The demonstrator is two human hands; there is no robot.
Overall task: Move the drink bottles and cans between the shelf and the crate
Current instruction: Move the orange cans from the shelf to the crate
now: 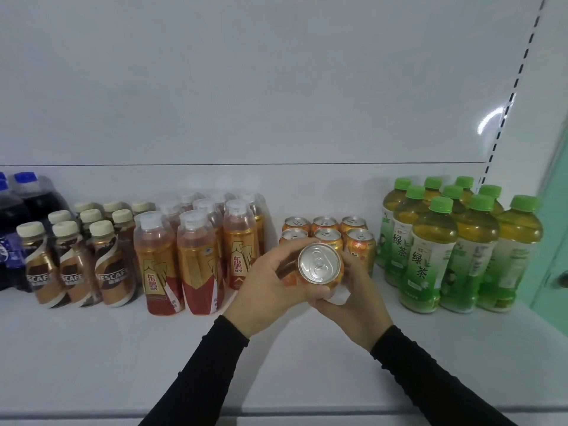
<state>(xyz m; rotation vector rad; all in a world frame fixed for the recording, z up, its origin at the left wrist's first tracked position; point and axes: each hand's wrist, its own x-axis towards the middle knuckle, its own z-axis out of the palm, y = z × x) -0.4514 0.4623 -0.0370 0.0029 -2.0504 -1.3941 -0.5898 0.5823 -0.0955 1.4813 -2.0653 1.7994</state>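
Note:
An orange can (319, 263) with a silver top sits between both my hands, just in front of a group of several orange cans (325, 232) on the white shelf (92, 348). My left hand (270, 287) wraps its left side and my right hand (356, 296) cups its right and lower side. The can is upright, its pull tab facing me. Whether it rests on the shelf I cannot tell. No crate is in view.
Along the shelf from the left stand dark blue-capped bottles (18, 216), brown coffee bottles (76, 259), gold-and-red energy drink bottles (196, 250), and green tea bottles (445, 241) at the right. A slotted upright (507, 118) and a green panel (553, 241) border the right side.

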